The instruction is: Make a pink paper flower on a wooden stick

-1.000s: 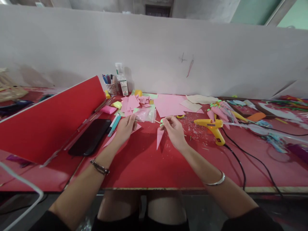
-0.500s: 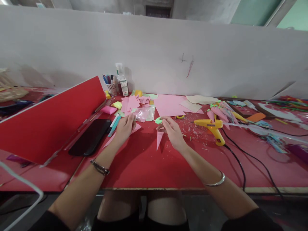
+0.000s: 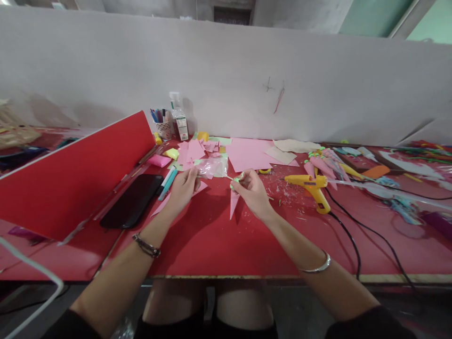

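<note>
My right hand [image 3: 254,192] is closed, its thumb and fingers pinching a small lump of bright green modelling clay [image 3: 236,181]. A thin pale stick [image 3: 229,178] pokes out leftward from the clay. Just below these fingertips, a pink paper cone [image 3: 234,205] points toward me, its upper end partly covered by the hand. My left hand [image 3: 184,189] is also closed in a pinch, beside a clear plastic bag [image 3: 213,166]. What its fingers grip is too small to tell. Behind that wrist lies a folded pink paper piece [image 3: 199,189], partly hidden.
On the right rests a yellow glue gun [image 3: 310,186] with a black cord. Pink cones [image 3: 321,165] with green tops lie behind it. To the left are a black phone [image 3: 132,201], markers [image 3: 168,182] and a red board [image 3: 81,174]. Pink paper sheets [image 3: 247,153] lie at the back.
My right fingers have shifted and closed over the green clay, covering more of it. The thin stick shows more clearly. My left hand has hardly moved.
</note>
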Tool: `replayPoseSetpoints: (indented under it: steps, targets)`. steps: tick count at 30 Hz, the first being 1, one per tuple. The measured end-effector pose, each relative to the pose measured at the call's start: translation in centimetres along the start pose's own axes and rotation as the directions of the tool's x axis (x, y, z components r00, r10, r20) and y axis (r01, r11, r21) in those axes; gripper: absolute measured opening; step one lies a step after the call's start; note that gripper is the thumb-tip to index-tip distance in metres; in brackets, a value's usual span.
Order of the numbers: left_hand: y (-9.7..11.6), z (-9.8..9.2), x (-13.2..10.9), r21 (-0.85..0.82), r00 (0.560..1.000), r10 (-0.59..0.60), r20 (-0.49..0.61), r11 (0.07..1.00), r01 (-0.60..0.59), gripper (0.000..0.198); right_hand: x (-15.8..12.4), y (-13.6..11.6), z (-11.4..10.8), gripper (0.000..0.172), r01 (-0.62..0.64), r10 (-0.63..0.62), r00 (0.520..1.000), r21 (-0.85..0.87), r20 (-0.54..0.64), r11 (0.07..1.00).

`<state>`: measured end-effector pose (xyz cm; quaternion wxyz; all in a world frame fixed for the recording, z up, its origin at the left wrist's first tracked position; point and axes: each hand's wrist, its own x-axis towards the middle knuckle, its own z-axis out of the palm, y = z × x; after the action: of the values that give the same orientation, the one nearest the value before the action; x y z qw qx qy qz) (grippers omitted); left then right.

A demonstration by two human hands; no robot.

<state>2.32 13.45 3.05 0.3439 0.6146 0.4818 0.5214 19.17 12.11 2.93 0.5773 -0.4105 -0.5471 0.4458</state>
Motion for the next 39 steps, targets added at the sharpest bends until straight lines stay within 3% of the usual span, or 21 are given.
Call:
replayPoseSetpoints:
  steps: [15,24,34,39]
  targets:
    - [-0.04,-0.09,-0.08,-0.004,1.000,0.021,0.004,1.000,-0.021,0.040,-0.34,-0.59,-0.13,0.033,0.106,-0.089,0.993,-0.250,0.078,0.962]
    - [0.13,-0.01,-0.14,-0.006,1.000,0.011,-0.006,1.000,-0.011,0.038,-0.27,-0.36,0.18,0.028,0.015,-0.012,0.999,-0.090,0.036,0.996]
    - [0.21,0.15,-0.16,-0.025,1.000,-0.011,-0.004,1.000,0.011,0.039,-0.30,-0.49,0.05,0.021,0.012,-0.005,0.999,-0.147,0.053,0.989]
    - [0.37,-0.11,0.07,0.115,0.993,-0.075,-0.097,0.990,0.086,0.036,-0.19,-0.34,0.11,0.019,0.059,-0.056,0.998,-0.095,0.037,0.994]
